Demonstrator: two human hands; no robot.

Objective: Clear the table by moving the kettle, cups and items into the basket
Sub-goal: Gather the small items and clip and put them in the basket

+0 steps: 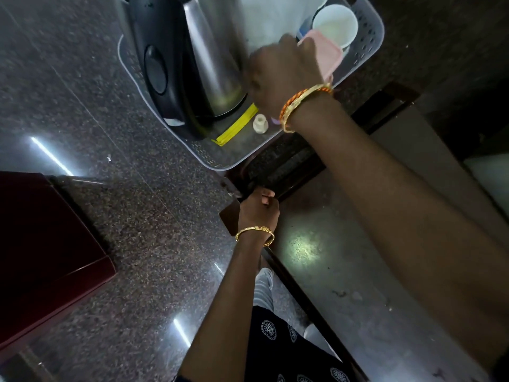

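A pale perforated plastic basket sits at the top of the view. Inside it a steel kettle with a black handle lies tilted. A white cup rests in the basket's far right corner. My right hand is inside the basket beside the kettle, fingers closed on a flat pink item. A yellow strip and a small white cap lie on the basket floor near my wrist. My left hand is lower down, curled over the dark corner edge of the table.
A dark red box-shaped piece of furniture stands at the left. Speckled granite fills the middle and left. Something white lies in the basket behind the kettle. My patterned clothing shows at the bottom.
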